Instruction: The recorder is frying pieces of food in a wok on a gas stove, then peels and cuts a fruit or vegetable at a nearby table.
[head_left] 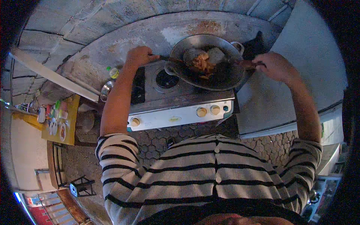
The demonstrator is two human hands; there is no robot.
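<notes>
A large dark wok [226, 83] with looped side handles sits on the right part of a gas stove [165, 117]. My left hand [139, 57] is closed on the dark handle of a skimmer [190, 55], whose round head is inside the wok. From the other side, my right hand [273, 66] grips the brown handle of a spatula [216, 56] with a broad grey blade. Orange-brown pieces of food [203, 63] lie between the two tool heads, partly on the skimmer. What the food is, I cannot tell.
Left of the wok is a bare burner [166, 79]. A metal bowl [107, 90] and a small bottle [113, 72] stand beyond my left forearm. A pale panel [288, 101] flanks the stove on the right. Far left, a yellow table [70, 139] carries plates; a stool [83, 187] stands lower.
</notes>
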